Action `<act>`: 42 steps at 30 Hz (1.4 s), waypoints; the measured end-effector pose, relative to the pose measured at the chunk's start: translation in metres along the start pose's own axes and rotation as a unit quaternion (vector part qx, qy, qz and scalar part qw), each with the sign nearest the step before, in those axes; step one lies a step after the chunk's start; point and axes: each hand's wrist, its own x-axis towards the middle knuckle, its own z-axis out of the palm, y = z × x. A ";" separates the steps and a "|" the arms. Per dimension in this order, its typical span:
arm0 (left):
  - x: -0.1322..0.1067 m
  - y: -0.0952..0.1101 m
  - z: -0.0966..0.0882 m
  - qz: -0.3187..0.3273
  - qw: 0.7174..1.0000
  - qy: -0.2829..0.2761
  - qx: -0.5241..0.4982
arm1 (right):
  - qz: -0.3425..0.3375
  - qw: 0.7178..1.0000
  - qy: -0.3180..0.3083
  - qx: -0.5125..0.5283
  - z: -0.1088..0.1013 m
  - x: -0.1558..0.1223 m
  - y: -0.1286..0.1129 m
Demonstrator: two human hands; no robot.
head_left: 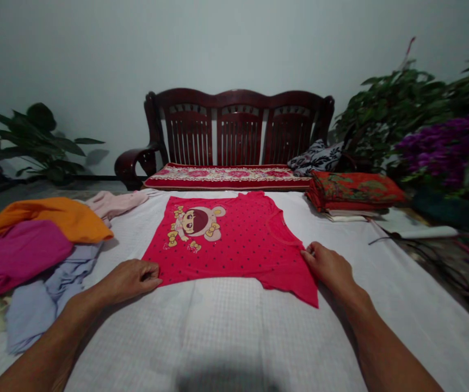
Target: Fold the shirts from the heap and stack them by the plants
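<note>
A red T-shirt (pixel 234 245) with dark dots and a cartoon print lies spread sideways on a white cloth, its neckline to the right and its hem to the left. My left hand (pixel 136 279) pinches the near hem corner. On the other side, my right hand (pixel 326 267) grips the shirt at the shoulder, between the neckline and the near sleeve. That sleeve points toward me and rests on the cloth. Both hands are closed on the fabric, so the pinched edges are partly hidden.
A loose pile of clothes, with an orange garment (pixel 55 215), a magenta garment (pixel 22 253) and a light blue garment (pixel 34 310), is at the left. Folded red fabric (pixel 352 190) sits at the back right. Behind stands a wooden bench (pixel 238 130); plants flank it.
</note>
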 end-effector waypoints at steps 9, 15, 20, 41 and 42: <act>0.028 0.022 -0.014 0.045 0.992 0.046 -0.108 | -0.199 0.964 0.175 0.003 0.011 0.004 -0.020; 0.081 0.040 0.008 0.091 0.977 0.182 -0.068 | -0.338 0.933 0.124 -0.007 0.052 0.021 -0.034; 0.096 0.024 0.026 0.044 0.984 0.168 0.046 | -0.267 0.959 0.084 -0.037 0.055 0.026 -0.014; 0.105 0.019 0.009 0.036 0.982 0.186 -0.006 | -0.159 0.987 0.020 -0.001 0.026 0.049 0.004; 0.112 0.020 0.002 0.033 0.982 0.185 -0.028 | -0.161 0.987 0.024 -0.001 0.021 0.058 -0.002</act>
